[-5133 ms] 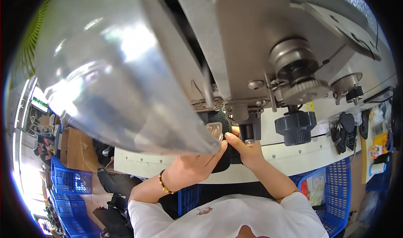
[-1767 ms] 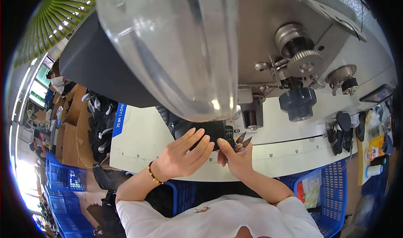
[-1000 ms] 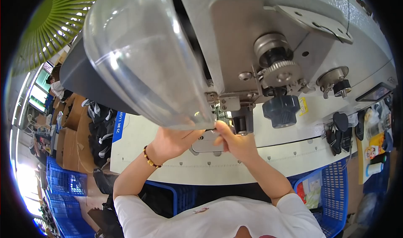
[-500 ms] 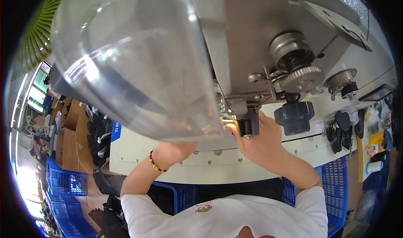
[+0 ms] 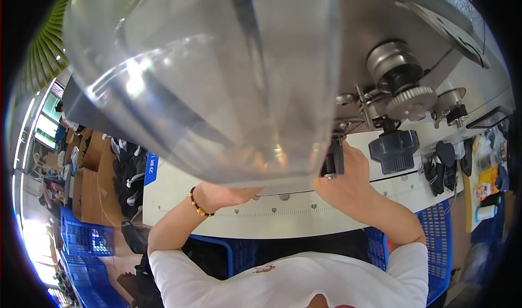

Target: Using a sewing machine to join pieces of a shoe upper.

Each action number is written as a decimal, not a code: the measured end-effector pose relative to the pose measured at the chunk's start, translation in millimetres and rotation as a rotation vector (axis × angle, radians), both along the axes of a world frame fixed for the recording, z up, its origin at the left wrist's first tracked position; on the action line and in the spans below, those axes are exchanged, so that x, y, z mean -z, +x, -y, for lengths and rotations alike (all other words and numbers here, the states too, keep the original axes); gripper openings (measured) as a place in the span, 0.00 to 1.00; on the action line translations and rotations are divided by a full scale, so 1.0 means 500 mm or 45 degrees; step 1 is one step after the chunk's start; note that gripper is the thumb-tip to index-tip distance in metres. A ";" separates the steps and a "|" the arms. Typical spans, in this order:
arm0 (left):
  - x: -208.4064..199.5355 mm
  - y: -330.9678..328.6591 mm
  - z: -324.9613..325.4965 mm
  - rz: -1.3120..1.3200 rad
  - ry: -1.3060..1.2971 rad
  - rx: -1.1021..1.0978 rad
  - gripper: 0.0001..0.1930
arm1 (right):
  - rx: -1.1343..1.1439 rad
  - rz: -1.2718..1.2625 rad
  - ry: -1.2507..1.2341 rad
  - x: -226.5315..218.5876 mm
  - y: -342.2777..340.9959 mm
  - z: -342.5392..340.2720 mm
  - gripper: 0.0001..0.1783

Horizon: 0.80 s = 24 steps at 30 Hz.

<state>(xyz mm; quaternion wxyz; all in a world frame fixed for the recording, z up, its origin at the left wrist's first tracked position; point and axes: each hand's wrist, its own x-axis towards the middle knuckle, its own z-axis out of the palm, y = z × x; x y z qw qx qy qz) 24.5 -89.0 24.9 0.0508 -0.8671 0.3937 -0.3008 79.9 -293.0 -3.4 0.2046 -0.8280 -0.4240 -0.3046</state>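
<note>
A grey sewing machine head [image 5: 375, 14] fills the upper right, with a black knob [image 5: 394, 151] and a knurled metal dial [image 5: 411, 102] on its front. A large clear plastic cover [image 5: 190, 74] hangs over the left and middle. Behind its lower edge lies my left hand [image 5: 225, 195], whose fingers show only as a blur through the plastic. My right hand [image 5: 348, 180] is at the needle area, next to a small black cylindrical part [image 5: 330, 164]. Its fingertips are hidden behind that part and the cover. Whatever lies between the hands cannot be made out.
The pale machine table [image 5: 255, 218] has a ruler scale near its front edge. Blue baskets [image 5: 435, 243] stand below it on both sides. Cardboard boxes [image 5: 89, 194] and dark goods [image 5: 128, 172] lie at left. Dark pieces [image 5: 441, 166] and thread spools [image 5: 485, 214] sit at right.
The clear cover now spreads further right across the view, hiding the needle area and my right fingertips. My left hand sits slightly further left, and the machine and right hand appear slightly further right.
</note>
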 end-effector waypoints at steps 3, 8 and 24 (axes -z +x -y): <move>-0.006 0.005 0.001 -0.022 0.022 -0.004 0.13 | -0.008 -0.037 0.028 -0.005 0.000 0.003 0.10; 0.045 0.022 -0.042 -0.124 -0.258 -0.032 0.09 | -0.002 -0.031 0.068 -0.023 0.007 -0.014 0.08; 0.031 0.013 0.004 0.077 -0.120 -0.157 0.10 | 0.034 -0.019 0.116 -0.030 0.035 -0.002 0.05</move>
